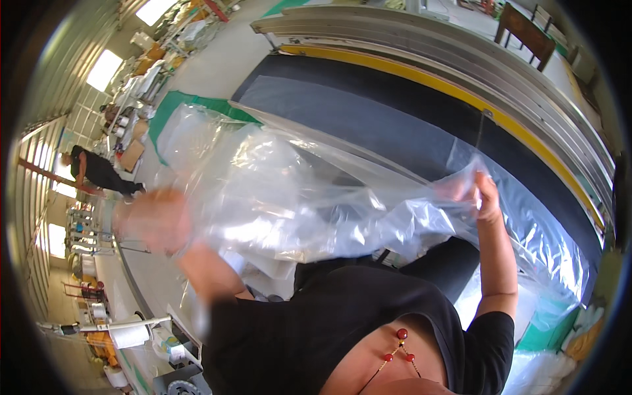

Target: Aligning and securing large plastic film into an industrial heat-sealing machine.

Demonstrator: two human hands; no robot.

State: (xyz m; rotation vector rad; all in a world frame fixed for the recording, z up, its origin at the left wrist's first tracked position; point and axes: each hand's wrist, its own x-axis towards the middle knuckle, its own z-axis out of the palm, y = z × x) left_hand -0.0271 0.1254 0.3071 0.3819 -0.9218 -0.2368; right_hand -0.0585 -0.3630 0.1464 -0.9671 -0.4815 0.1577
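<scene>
A large sheet of clear plastic film (276, 197) stretches in loose, shiny folds between my two arms, above my lap. My right hand (486, 196) is raised at its right end, with fingers closed on the gathered edge. At the other end, my left hand (158, 217) is smeared by motion beside the film, so its fingers cannot be made out. Beyond the film lies a long dark work surface (434, 105). More clear film (536, 224) lies over its right part, near my right forearm.
A yellow bar (388, 71) and long metal rails (368, 34) run along the far side of the dark surface. Green sheeting (161, 122) shows at the left. Another person (99, 172) in dark clothes stands far left. A white roll (131, 336) sits at lower left.
</scene>
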